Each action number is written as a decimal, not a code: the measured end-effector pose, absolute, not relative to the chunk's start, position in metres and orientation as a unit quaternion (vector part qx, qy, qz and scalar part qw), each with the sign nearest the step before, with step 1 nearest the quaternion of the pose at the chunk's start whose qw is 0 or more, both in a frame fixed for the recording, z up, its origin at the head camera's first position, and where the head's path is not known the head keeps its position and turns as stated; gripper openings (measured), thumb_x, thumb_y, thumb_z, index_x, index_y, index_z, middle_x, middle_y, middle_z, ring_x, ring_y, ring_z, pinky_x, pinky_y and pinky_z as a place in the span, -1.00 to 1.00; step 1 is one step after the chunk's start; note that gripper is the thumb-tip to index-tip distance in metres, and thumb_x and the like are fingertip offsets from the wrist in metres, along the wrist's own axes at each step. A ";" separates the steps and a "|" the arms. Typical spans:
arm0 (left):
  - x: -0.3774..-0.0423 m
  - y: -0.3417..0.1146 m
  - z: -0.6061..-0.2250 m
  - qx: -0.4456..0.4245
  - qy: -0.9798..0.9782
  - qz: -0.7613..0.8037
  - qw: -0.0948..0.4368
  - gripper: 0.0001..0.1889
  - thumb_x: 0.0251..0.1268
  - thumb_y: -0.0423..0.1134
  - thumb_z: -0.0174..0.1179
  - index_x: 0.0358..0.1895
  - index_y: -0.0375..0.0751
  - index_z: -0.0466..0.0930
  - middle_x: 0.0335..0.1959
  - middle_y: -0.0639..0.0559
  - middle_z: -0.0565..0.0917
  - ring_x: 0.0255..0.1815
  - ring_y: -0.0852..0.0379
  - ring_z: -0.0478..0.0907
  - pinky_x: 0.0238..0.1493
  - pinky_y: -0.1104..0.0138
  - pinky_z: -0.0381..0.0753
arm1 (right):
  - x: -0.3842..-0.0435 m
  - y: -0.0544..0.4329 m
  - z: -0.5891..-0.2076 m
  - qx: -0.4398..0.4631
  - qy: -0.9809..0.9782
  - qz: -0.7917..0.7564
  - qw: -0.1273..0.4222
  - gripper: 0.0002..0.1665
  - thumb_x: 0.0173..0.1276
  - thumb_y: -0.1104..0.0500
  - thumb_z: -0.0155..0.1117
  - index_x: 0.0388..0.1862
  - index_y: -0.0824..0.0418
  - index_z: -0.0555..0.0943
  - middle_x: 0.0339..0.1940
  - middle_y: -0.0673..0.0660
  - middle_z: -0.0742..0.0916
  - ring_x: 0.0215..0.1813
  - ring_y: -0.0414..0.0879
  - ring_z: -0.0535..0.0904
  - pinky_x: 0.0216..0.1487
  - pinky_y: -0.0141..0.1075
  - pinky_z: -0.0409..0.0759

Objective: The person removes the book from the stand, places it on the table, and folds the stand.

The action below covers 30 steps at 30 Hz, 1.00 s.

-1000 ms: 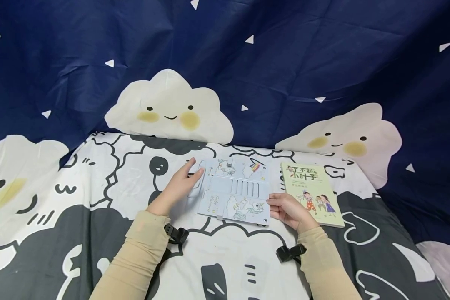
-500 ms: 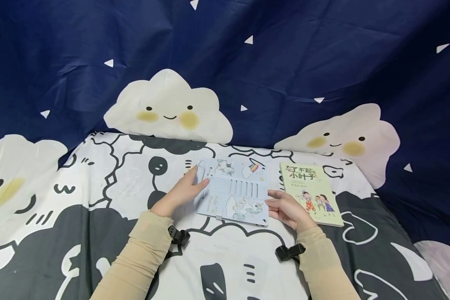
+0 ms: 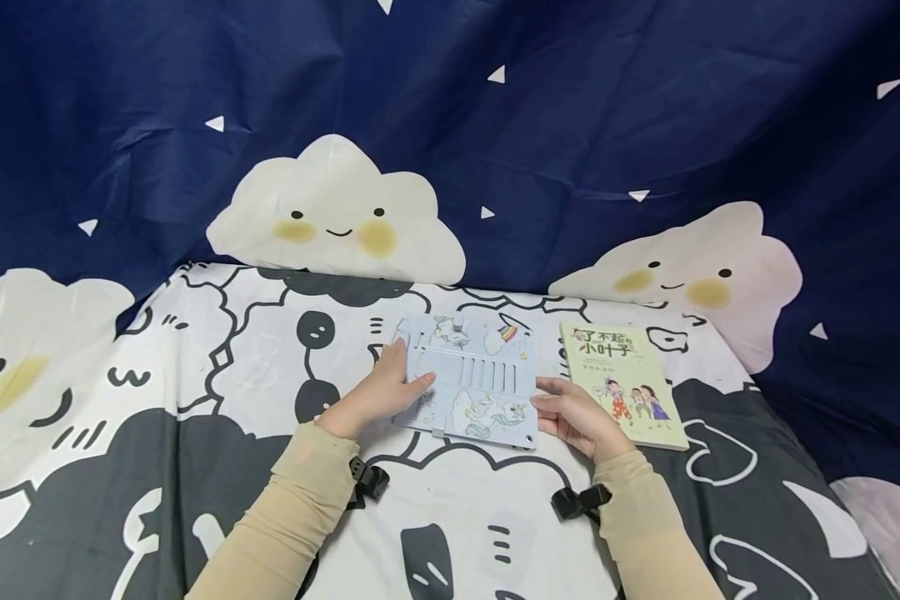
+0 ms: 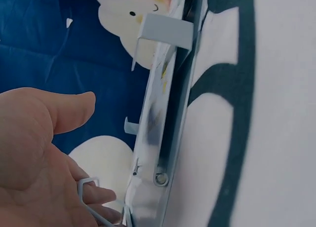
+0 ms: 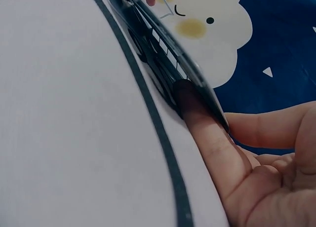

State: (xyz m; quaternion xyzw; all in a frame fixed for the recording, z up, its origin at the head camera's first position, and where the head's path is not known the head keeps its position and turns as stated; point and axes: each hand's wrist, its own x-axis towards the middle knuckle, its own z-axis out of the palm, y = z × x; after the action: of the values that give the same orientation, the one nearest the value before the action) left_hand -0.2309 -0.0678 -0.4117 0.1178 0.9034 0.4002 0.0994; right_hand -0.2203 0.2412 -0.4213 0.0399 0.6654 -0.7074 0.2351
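A light-blue folding book stand with unicorn drawings, slots and small clips lies folded flat on the printed cloth. My right hand pinches its right edge; in the right wrist view the thumb is above the panel and a finger reaches underneath. At the left edge is my left hand, its thumb pointing over the panel. The left wrist view shows that thumb apart from the stand, with the other fingers loosely bent near a thin wire loop. Whether they touch the wire is hard to tell.
Just right of the stand, a green children's book lies flat, close to my right hand. A black-and-white patterned cloth covers the surface. Behind it hangs a dark blue curtain with cloud faces.
My left hand has moved right and closer in along the stand's left edge, its thumb now further over the panel. The right hand and the book have stayed put.
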 end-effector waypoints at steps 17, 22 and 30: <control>-0.225 -0.049 -0.414 0.134 0.947 0.259 0.132 -0.02 0.47 0.27 -0.11 0.50 -0.61 -0.14 0.58 -0.44 -0.13 0.62 -0.32 -0.37 0.55 -0.21 -0.45 | -0.220 0.240 -0.420 0.037 0.672 -0.701 0.235 -0.22 0.51 0.40 -0.04 0.57 0.44 -0.11 -0.11 0.09 0.71 -0.11 -0.18 0.74 -0.01 -0.38 0.70; -0.227 -0.046 -0.417 0.120 0.951 0.241 0.150 -0.01 0.48 0.31 -0.19 0.52 -0.58 -0.16 0.60 -0.38 -0.20 0.63 -0.26 -0.45 0.55 -0.17 -0.55 | -0.220 0.239 -0.419 0.037 0.672 -0.701 0.236 -0.23 0.51 0.39 -0.04 0.58 0.43 -0.10 -0.07 0.11 0.71 -0.09 -0.18 0.73 0.00 -0.37 0.70; -0.223 -0.043 -0.405 0.119 0.957 0.218 0.152 -0.03 0.49 0.31 -0.20 0.50 -0.60 -0.06 0.60 -0.39 -0.11 0.63 -0.29 -0.35 0.57 -0.20 -0.40 | -0.220 0.241 -0.420 0.035 0.675 -0.698 0.236 -0.22 0.51 0.39 -0.04 0.58 0.44 -0.12 -0.04 0.15 0.69 -0.09 -0.18 0.73 0.02 -0.36 0.69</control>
State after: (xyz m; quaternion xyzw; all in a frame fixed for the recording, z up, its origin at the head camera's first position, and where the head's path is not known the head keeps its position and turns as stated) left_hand -0.2231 -0.0427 -0.4046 0.1190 0.9567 0.2180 0.1519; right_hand -0.2201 0.2409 -0.4199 0.0355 0.6755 -0.6978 0.2357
